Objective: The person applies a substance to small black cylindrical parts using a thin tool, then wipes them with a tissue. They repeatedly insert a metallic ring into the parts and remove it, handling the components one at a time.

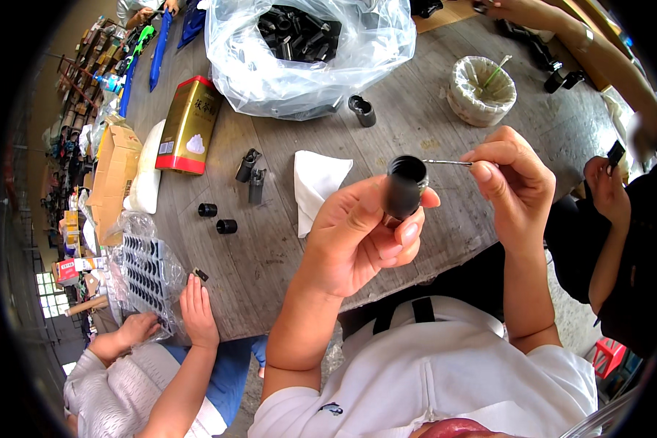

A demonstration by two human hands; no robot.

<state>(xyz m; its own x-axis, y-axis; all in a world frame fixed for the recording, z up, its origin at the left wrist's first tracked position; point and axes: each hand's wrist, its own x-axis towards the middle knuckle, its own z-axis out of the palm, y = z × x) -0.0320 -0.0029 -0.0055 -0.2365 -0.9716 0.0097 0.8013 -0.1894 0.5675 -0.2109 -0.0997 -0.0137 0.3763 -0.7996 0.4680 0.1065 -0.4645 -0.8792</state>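
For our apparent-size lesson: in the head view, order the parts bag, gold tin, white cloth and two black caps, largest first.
1. Parts bag
2. Gold tin
3. White cloth
4. Black caps: too alike to rank

Wears a white short-sleeved top (482,372), seamed down the front. Bears a small dark fish-shaped emblem (331,409) on the left chest. Shows two black strips (423,310) near the waist.

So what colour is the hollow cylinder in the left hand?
The hollow cylinder is black, best seen in the head view.
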